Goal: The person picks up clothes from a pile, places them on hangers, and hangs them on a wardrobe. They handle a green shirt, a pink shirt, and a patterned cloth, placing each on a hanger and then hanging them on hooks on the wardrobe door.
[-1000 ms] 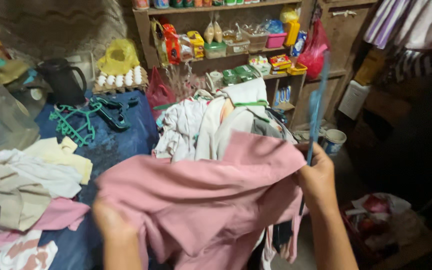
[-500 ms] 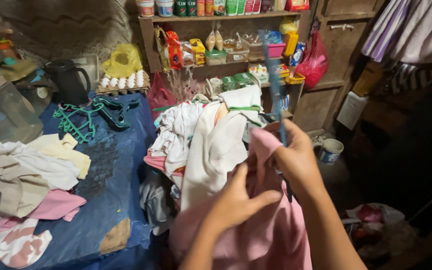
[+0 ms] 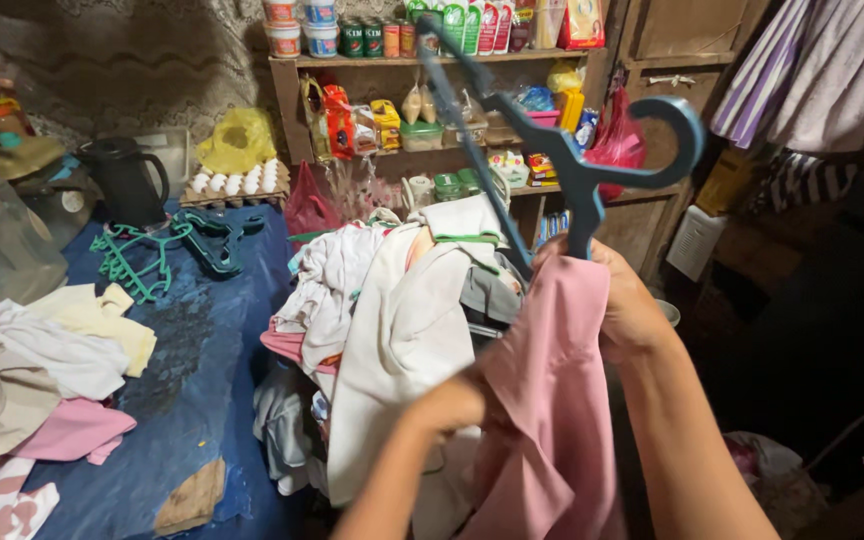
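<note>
My right hand (image 3: 624, 300) grips a blue plastic hanger (image 3: 562, 150) just below its hook, holding it up in front of the shelves. A pink garment (image 3: 542, 400) drapes from the hanger's neck and hangs down over my arms. My left hand (image 3: 452, 402) is closed on the pink cloth lower down, partly hidden by it. Right behind sits a heap of white and pale clothes (image 3: 392, 300), some on green hangers.
A blue-covered table (image 3: 212, 340) carries green hangers (image 3: 167, 250), a black kettle (image 3: 130, 180), an egg tray (image 3: 232, 182) and folded clothes (image 3: 32, 370) at left. Wooden shelves (image 3: 452, 60) with cans and packets stand behind. Striped cloth (image 3: 802, 60) hangs at upper right.
The pink garment went from spread wide between both hands to gathered and hanging. My right hand has turned the blue hanger so its hook now shows and raised it; the left hand slid lower.
</note>
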